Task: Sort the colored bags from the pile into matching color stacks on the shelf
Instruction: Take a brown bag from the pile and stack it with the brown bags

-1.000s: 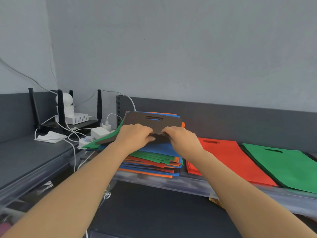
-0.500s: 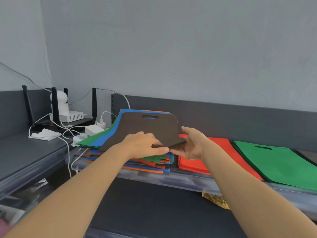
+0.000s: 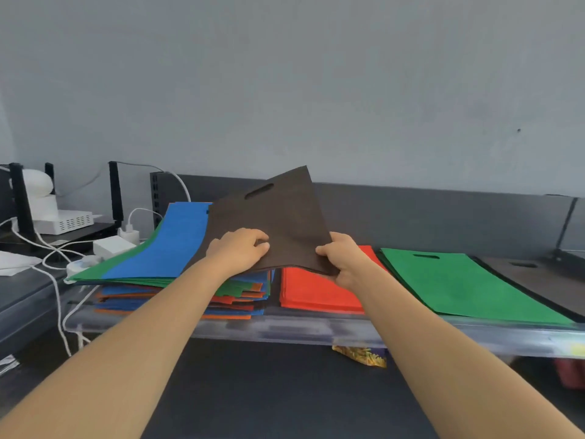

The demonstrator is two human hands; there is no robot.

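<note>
A dark brown bag (image 3: 278,220) with a slot handle is tilted up above the mixed pile (image 3: 177,280) of blue, green and orange bags on the shelf (image 3: 316,327). My left hand (image 3: 237,248) presses on its lower left edge and my right hand (image 3: 345,258) pinches its lower right corner. A blue bag (image 3: 171,242) tops the pile. To the right lie an orange stack (image 3: 313,289), a green stack (image 3: 459,283) and a brown stack (image 3: 538,274).
A router with black antennas (image 3: 63,217), white chargers (image 3: 110,245) and loose white cables (image 3: 53,280) crowd the ledge at left. A dark lower surface (image 3: 285,391) lies beneath the shelf, with a patterned wrapper (image 3: 361,356) under its edge. A black stand (image 3: 563,236) rises at far right.
The brown bag has risen off the pile and swung to the right, with both hands following it. The blue bag beneath is now uncovered.
</note>
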